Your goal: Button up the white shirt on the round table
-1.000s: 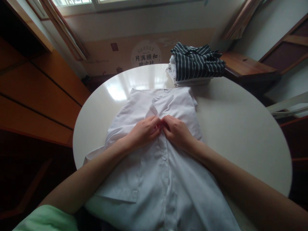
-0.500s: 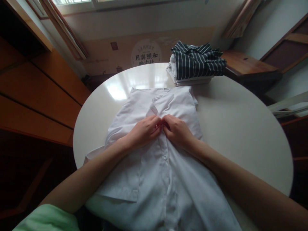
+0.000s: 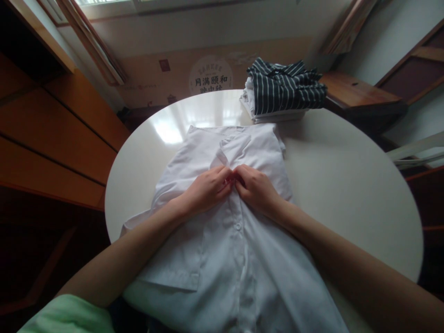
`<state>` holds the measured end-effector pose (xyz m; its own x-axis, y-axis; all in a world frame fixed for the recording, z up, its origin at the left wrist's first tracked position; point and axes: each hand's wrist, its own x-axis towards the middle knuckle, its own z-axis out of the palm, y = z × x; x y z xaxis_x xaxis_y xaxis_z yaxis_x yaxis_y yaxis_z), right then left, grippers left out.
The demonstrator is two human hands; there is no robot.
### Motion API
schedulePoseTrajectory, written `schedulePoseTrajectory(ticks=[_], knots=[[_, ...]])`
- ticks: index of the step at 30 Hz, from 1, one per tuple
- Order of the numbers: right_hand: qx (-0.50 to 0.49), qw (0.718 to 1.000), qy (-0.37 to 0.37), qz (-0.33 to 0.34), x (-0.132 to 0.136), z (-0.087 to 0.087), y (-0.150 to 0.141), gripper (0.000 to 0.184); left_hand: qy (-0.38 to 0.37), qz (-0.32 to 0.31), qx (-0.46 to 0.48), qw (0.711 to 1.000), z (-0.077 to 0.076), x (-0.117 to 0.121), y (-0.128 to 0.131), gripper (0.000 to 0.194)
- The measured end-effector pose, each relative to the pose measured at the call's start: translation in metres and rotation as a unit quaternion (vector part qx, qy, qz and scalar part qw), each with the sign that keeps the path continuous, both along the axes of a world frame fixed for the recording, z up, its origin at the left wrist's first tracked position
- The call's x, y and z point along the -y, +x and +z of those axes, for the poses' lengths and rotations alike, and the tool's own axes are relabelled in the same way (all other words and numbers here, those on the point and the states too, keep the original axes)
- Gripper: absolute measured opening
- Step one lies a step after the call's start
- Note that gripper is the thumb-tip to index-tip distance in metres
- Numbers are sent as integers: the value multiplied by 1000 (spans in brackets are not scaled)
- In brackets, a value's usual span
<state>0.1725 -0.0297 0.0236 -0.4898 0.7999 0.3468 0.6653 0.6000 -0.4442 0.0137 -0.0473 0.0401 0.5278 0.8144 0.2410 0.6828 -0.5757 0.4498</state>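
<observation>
A white button-up shirt (image 3: 277,268) lies front side up, its lower part reaching toward me over the near table edge. On its front placket, my left hand (image 3: 211,187) pinches the fabric, fingers curled. My right hand (image 3: 255,187) meets it from the other side, also pinching the placket, and the fingertips of both hands touch. Whatever button or buttonhole sits between the fingers is hidden. Below the hands a white button (image 3: 238,227) shows on the placket. One cuffed sleeve (image 3: 173,273) is laid on the left side of the shirt.
A round white table (image 3: 347,185) bears the shirt. At its far side stands a stack of folded clothes with a black-and-white striped shirt (image 3: 284,88) on top. Wooden cabinets (image 3: 52,138) flank the left; a wooden stand (image 3: 364,92) is behind on the right.
</observation>
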Motion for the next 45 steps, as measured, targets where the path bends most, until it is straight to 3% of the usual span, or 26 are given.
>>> schedulePoseTrajectory(ticks=[45], knots=[[5,1000,-1,4,0,1,1,10,-10,4,-19,1000,3,1,0,12]])
